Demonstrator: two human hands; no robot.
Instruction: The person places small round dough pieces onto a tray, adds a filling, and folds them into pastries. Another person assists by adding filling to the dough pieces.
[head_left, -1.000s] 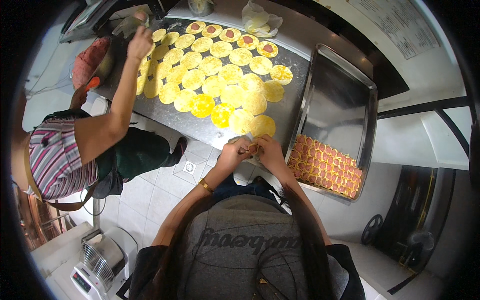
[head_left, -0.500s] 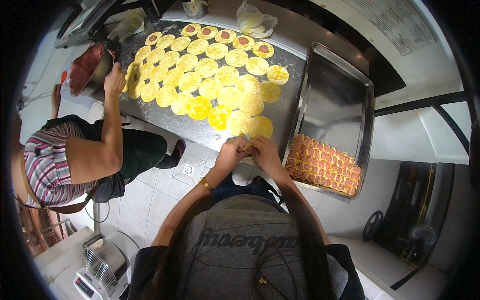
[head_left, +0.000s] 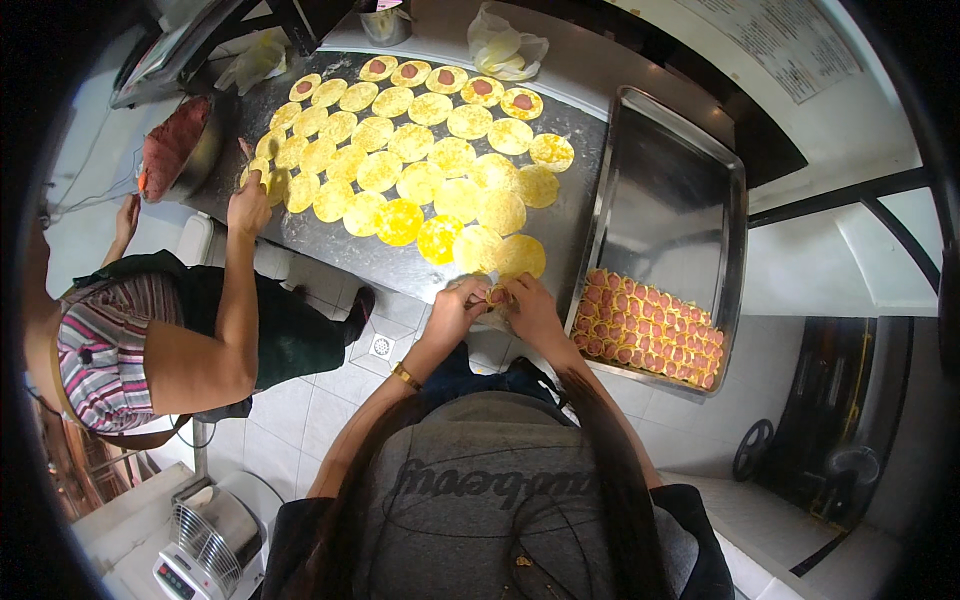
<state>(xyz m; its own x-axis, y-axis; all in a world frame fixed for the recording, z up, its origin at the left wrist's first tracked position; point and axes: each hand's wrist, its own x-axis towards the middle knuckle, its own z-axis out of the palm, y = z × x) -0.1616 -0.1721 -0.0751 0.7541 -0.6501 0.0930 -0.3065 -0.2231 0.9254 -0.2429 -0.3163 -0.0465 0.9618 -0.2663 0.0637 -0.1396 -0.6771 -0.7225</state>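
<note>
At the near edge of the metal table, my left hand (head_left: 457, 308) and my right hand (head_left: 531, 310) pinch one small dumpling (head_left: 497, 296) between them. Its thin yellow wrapper is gathered around pink meat filling, which shows at the top. Just beyond my fingers lie rows of round yellow dumpling wrappers (head_left: 411, 142), some overlapping. Several in the far row carry a dab of meat filling (head_left: 482, 87). To my right, a large metal tray (head_left: 668, 180) holds tight rows of open-topped dumplings (head_left: 648, 335) in its near end.
On the left, a person in a striped top (head_left: 110, 350) reaches over the table with one hand (head_left: 249, 207). Beside them stands a metal bowl of meat filling (head_left: 178, 150). Plastic bags (head_left: 505, 45) and a metal container (head_left: 386, 25) sit along the back. A scale (head_left: 190, 575) stands lower left.
The dumpling's meat top has come into view between my fingers, while my hands stay in place. The other person's hand has moved from the bowl toward the leftmost wrappers.
</note>
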